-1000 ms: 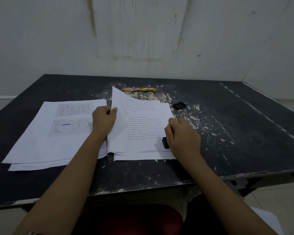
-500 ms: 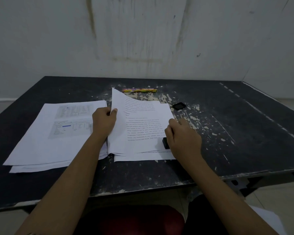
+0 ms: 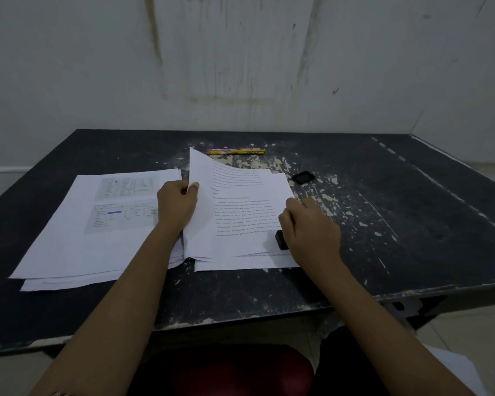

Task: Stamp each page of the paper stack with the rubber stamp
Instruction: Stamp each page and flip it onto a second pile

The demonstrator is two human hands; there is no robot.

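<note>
L hand [image 3: 177, 208] grip pinches lifted sheet [image 3: 209, 195]; R hand [image 3: 312, 232] grip curled on stamp [image 3: 281, 240]. Risk: sheet slips, mark smears.

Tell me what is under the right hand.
A black rubber stamp shows at the edge of the right hand, over the lower right corner of the printed page. The hand covers most of the stamp; whether its face touches the paper cannot be seen.

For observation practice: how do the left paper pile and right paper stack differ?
The left pile lies flat; the right stack has its top page lifted by the left hand. The left pile shows tables and graphics; the right stack, text paragraphs. Both are white sheets on the table.
</note>
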